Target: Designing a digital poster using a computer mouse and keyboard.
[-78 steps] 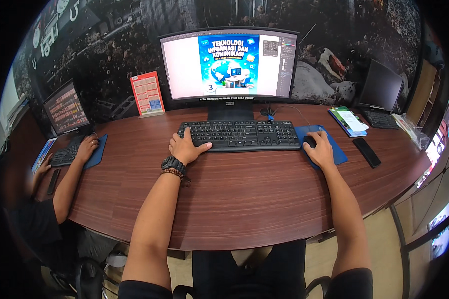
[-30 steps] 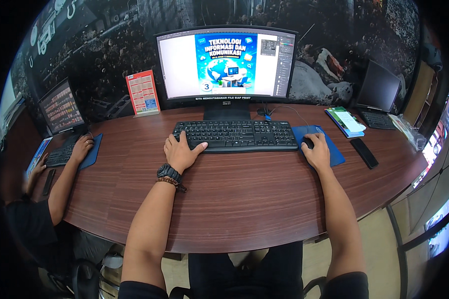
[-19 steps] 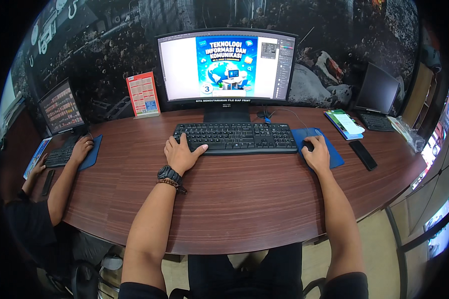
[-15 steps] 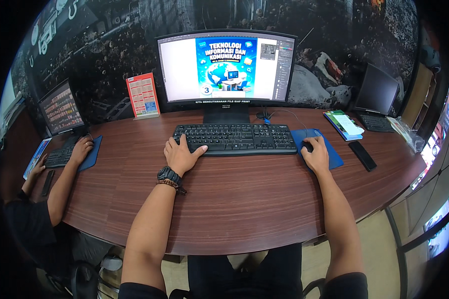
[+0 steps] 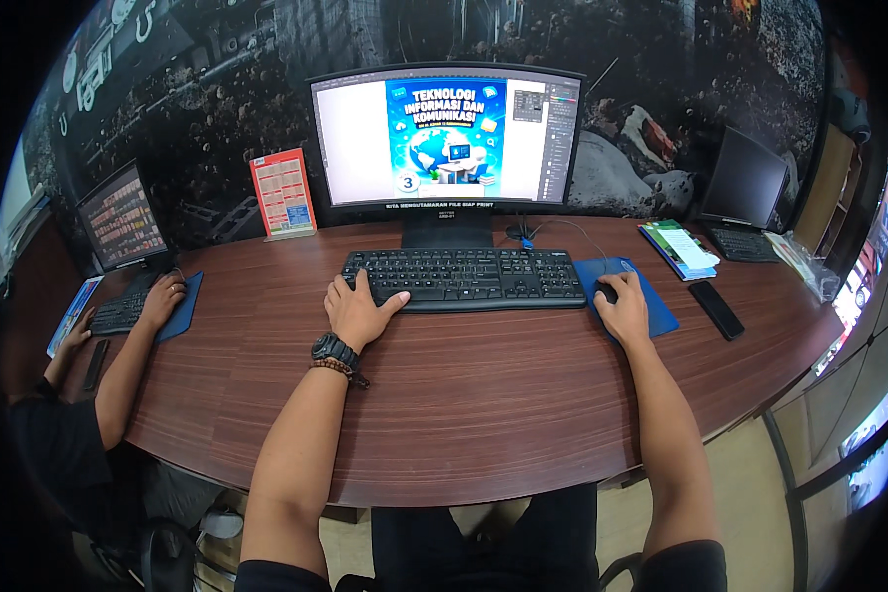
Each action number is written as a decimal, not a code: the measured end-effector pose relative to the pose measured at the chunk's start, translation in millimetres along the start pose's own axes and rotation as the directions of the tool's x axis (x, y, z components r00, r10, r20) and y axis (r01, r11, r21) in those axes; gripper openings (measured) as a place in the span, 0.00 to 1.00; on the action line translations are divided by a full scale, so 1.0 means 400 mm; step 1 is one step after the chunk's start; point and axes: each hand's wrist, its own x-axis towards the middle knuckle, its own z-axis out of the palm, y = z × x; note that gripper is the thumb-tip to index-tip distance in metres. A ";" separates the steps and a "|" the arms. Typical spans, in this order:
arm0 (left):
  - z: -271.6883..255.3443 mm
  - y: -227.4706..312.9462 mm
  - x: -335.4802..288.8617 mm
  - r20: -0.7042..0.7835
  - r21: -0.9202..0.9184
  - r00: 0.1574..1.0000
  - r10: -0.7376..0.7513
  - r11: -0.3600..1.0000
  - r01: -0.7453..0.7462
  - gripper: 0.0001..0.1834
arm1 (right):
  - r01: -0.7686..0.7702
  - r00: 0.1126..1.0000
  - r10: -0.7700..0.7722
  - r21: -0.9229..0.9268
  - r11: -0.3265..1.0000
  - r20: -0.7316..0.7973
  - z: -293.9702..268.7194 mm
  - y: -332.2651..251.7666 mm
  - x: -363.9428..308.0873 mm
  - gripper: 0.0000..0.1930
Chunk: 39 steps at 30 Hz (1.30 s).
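Observation:
My left hand (image 5: 358, 314) rests at the left end of a black keyboard (image 5: 464, 279), fingers spread over its keys and thumb stretched along its front edge. It holds nothing, and a dark watch (image 5: 335, 349) and a beaded bracelet (image 5: 339, 371) circle that wrist. To the right of the keyboard, my right hand (image 5: 624, 308) is curled over a black computer mouse (image 5: 608, 293), mostly covered by the fingers. Under the mouse lies a blue mouse pad (image 5: 657, 306). Behind the keyboard stands a wide monitor (image 5: 350, 138), showing a blue poster design in an editing program.
A red-and-white desk calendar (image 5: 284, 192) stands left of the monitor. Beyond the mouse pad lie a black phone (image 5: 716, 310) and booklets (image 5: 679, 251); a dark second monitor (image 5: 746, 178) stands farther right. At the left, a co-worker's hand (image 5: 164, 299) rests near another monitor (image 5: 121, 215).
The scene sits very slightly lower in the picture. Both my hands keep their places on the keyboard and the mouse.

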 end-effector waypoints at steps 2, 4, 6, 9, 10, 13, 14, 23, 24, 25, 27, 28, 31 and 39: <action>0.001 0.005 -0.002 -0.024 0.033 1.000 0.017 0.999 -0.016 0.51 | -0.019 1.000 0.020 -0.014 1.000 0.020 -0.003 -0.002 0.000 0.18; 0.004 0.008 -0.001 -0.048 0.068 0.998 0.035 0.997 -0.032 0.49 | -0.012 1.000 0.013 -0.024 1.000 0.010 -0.007 -0.004 0.000 0.18; -0.001 0.021 0.001 -0.089 0.013 0.977 0.195 0.981 -0.195 0.45 | -0.005 1.000 0.005 -0.032 0.999 -0.004 -0.006 -0.005 0.000 0.19; -0.037 0.071 -0.013 0.125 0.094 0.975 0.182 0.976 -0.194 0.44 | -0.018 1.000 0.019 -0.031 0.999 0.011 -0.007 -0.003 -0.003 0.19; -0.047 0.085 -0.014 0.245 0.125 0.952 0.185 0.967 -0.220 0.45 | -0.021 1.000 0.021 -0.025 0.999 0.012 -0.005 -0.003 -0.004 0.19; -0.066 0.106 -0.002 0.400 0.206 0.908 0.126 0.953 -0.223 0.49 | -0.028 0.999 0.028 -0.018 0.999 0.021 -0.008 -0.013 -0.007 0.18; -0.073 0.111 0.001 0.446 0.219 0.888 0.115 0.948 -0.233 0.50 | -0.039 0.999 0.040 -0.022 0.999 0.024 -0.009 -0.016 -0.008 0.18; -0.110 0.133 0.036 0.566 0.255 0.821 0.078 0.930 -0.264 0.54 | -0.033 0.999 0.034 -0.034 0.999 0.032 -0.010 -0.010 -0.005 0.18; -0.114 0.134 0.036 0.574 0.242 0.815 0.082 0.934 -0.264 0.54 | -0.032 0.999 0.033 -0.035 0.999 0.032 -0.010 -0.010 -0.005 0.18; -0.117 0.135 0.036 0.582 0.228 0.808 0.087 0.937 -0.265 0.54 | -0.030 0.999 0.031 -0.034 0.999 0.030 -0.009 -0.010 -0.006 0.18; -0.108 0.124 0.032 0.548 0.188 0.829 0.112 0.949 -0.253 0.54 | -0.028 0.999 0.028 -0.033 0.999 0.021 -0.011 -0.010 -0.005 0.18; -0.099 0.114 0.028 0.515 0.149 0.847 0.134 0.959 -0.242 0.54 | -0.034 0.999 0.035 -0.033 0.999 0.025 -0.013 -0.010 -0.007 0.18; -0.055 0.061 0.014 0.208 0.012 0.971 0.120 0.992 -0.125 0.51 | -0.035 0.999 0.036 -0.028 0.999 0.022 -0.008 -0.010 -0.003 0.18; -0.009 -0.009 0.009 -0.006 -0.106 1.000 -0.021 0.994 0.020 0.49 | -0.013 1.000 0.013 -0.013 1.000 0.017 -0.006 -0.015 -0.004 0.18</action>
